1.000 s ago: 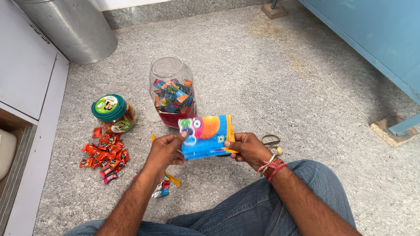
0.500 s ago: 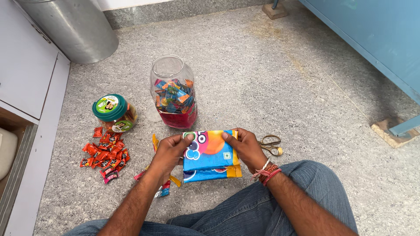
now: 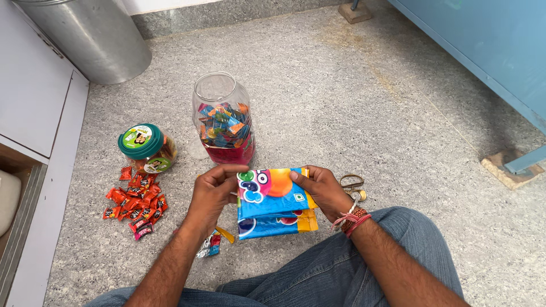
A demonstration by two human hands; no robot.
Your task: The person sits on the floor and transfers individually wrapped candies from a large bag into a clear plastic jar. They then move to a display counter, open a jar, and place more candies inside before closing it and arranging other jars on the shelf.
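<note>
My left hand (image 3: 213,190) and right hand (image 3: 321,190) pinch blue candy packets (image 3: 273,200); I'd grip top corners firmly; jar (image 3: 223,122) beyond.

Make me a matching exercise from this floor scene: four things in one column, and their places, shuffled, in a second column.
Things:
1. blue candy packet
2. clear jar
3. orange sweets
4. scissors

Places:
A. loose in a pile on the floor below the green-lidded jar
B. on the floor just beyond the right hand
C. standing open on the floor beyond the hands, partly filled with wrapped sweets
D. pinched at its top corners by the left hand and the right hand

Pairs: 1-D, 2-C, 3-A, 4-B
</note>
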